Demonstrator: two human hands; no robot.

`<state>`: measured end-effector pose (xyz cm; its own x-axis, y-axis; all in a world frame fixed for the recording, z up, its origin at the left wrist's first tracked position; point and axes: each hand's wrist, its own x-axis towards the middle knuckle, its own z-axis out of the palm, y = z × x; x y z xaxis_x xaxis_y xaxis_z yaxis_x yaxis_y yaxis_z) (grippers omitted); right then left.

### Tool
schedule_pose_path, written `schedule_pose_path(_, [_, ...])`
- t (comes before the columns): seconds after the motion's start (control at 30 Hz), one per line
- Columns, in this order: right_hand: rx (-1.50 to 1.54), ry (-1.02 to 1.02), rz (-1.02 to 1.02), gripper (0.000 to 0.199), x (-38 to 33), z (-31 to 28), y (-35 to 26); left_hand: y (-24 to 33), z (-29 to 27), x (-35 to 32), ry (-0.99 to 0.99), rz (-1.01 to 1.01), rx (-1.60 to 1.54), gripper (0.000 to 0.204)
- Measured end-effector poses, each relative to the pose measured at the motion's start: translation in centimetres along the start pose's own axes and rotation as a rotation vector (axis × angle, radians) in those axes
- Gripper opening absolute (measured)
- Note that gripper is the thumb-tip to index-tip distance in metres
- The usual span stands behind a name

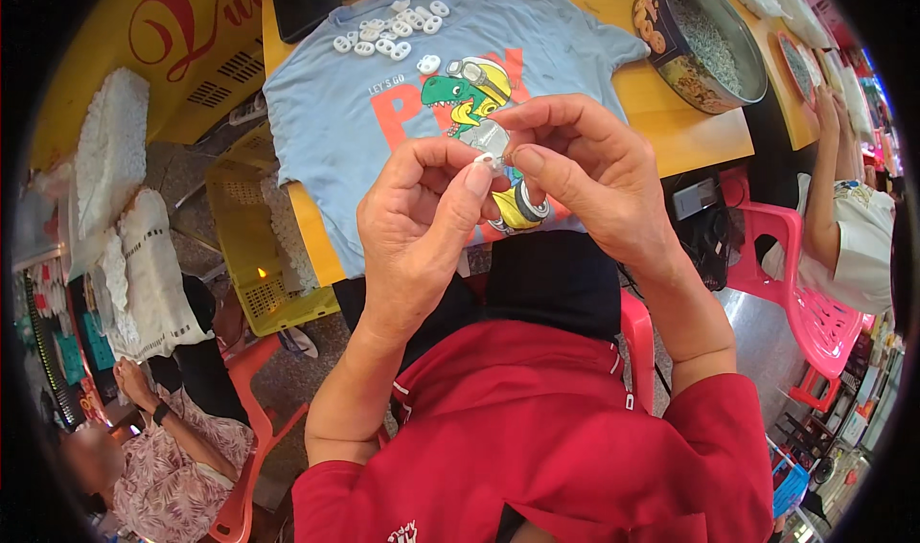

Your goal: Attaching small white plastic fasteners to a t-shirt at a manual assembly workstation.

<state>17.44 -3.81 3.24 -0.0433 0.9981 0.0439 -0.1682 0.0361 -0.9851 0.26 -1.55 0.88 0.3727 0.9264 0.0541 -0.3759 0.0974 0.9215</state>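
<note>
My left hand (422, 207) pinches a small white plastic piece, which looks like a cord lock (487, 161), between thumb and fingertips. Close against it, my right hand (599, 174) is closed in a pinch at the piece's right side; whatever its fingertips hold is too small to make out. Both hands are over a blue-grey T-shirt (326, 140) with a dinosaur print, spread on the table. Several similar white two-hole pieces (388, 37) lie in a loose pile on its upper part. One single piece (428, 64) sits apart, nearer my hands.
A round tin (671, 75) of small greyish metal bits stands on the yellow table (704, 140) at right. At far left lies a black flat object (299, 4). A yellow crate (251, 246) is below left. Pink chairs (781, 255) and other people flank me.
</note>
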Motion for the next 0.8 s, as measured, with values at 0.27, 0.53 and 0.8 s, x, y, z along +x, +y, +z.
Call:
schedule_pose_path(0.27, [-0.064, -0.002, -0.035, 0.026, -0.3, 0.2, -0.2, 0.4, 0.2, -0.3, 0.0, 0.018, 0.054, 0.014])
schedule_pose_path(0.53, [-0.364, -0.034, -0.213, 0.023, -0.6, 0.5, -0.8, 0.2, 0.6, -0.6, 0.025, 0.074, 0.074, 0.013])
schedule_pose_path(0.8, [-0.387, 0.01, -0.321, 0.024, -0.6, 1.4, -0.1, -0.7, 1.2, -1.0, 0.131, 0.14, 0.017, 0.013])
